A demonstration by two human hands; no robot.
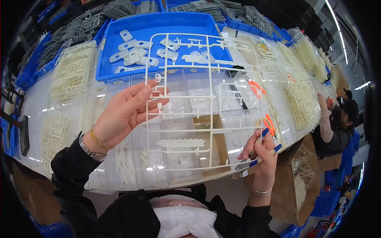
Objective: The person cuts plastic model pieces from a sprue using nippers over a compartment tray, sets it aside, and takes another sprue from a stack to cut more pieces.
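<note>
A large white plastic sprue frame with small moulded parts is held up in front of me, over the clear trays. My left hand is closed around its left side, fingers bent beside small parts near the rail. My right hand is closed at the lower right corner of the frame. Blue pieces show around its fingers; I cannot make out what they belong to. A flat toothed white part hangs in the lower part of the frame.
A blue bin with white plates stands behind. Orange-handled pliers lie to the right. Sprue stacks stand left, more sprues right. A cardboard box stands below. Another person works at the far right.
</note>
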